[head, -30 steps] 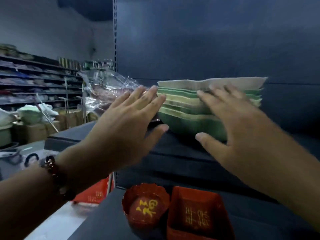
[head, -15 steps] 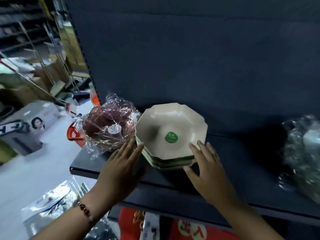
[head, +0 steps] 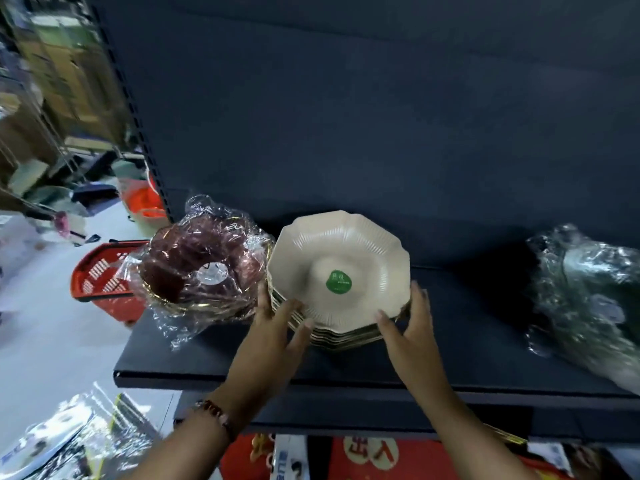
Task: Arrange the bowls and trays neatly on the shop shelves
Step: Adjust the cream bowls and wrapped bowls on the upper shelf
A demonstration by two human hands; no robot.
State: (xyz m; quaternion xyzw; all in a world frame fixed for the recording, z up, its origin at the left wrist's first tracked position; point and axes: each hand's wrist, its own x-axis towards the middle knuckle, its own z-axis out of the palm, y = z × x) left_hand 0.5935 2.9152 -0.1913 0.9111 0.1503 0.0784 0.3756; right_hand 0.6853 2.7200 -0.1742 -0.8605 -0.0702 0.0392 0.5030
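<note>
On the dark blue shop shelf (head: 450, 362), both hands bracket a stack of cream, ribbed, many-sided bowls (head: 337, 271). The left hand (head: 268, 336) lies against the stack's near left side, its straight fingers spread along the rims and its thumb reaching up onto the edge of the top bowl. The right hand (head: 410, 332) meets the stack's near right side, fingers extended upward beside the rims and thumb touching the front edge of the top bowl. Neither hand curls round the stack; both are flat and press against it from opposite sides. A beaded bracelet (head: 216, 415) circles the left wrist.

A round green sticker (head: 338, 281) sits in the well of the top bowl. The stack rests upright on the shelf, near its middle and close to the dark back panel (head: 346, 116).

Just left of the stack, touching or almost touching it, is a bundle of dark maroon bowls with gold rims, wrapped in crinkled clear plastic (head: 201, 268), near the shelf's left end. Well apart on the right lies a blurred bundle of greyish ware in clear plastic (head: 588, 299).

Below and left of the shelf, a red plastic shopping basket (head: 104, 278) stands on the pale floor. Under the shelf, red packaging with yellow characters (head: 370, 455) shows.
</note>
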